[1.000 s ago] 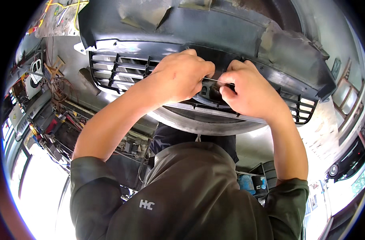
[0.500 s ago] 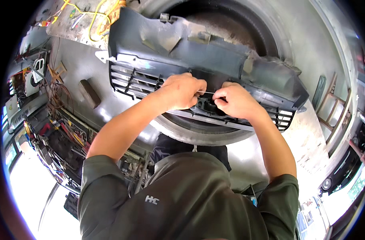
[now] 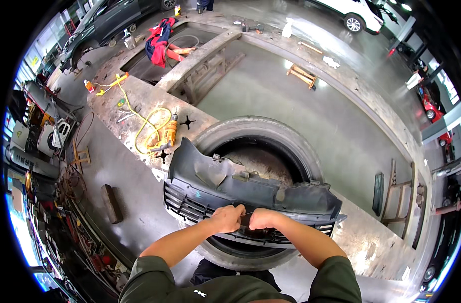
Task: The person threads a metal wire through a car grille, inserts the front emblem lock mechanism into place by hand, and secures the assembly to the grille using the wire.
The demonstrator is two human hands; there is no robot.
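Note:
A dark plastic car grille with slatted openings lies across a tyre in front of me. Both hands are at the middle of the grille's near side, a short gap apart. My left hand is closed, its fingertips pinching one end of a thin pale strand. The closed right hand pinches the strand's other side. Only a short stretch of it shows between them; whether it is wire or thread I cannot tell. My hands cover part of the grille's centre.
Left of the grille, a yellow power tool with a yellow cord rests on the worn metal platform. A brown block lies on the floor at left. Red and dark cloth and a small wooden stool are farther off.
The view has tilted up, showing more of the platform and workshop beyond. My hands stay at the grille's middle with the strand between them; the right wrist has turned slightly.

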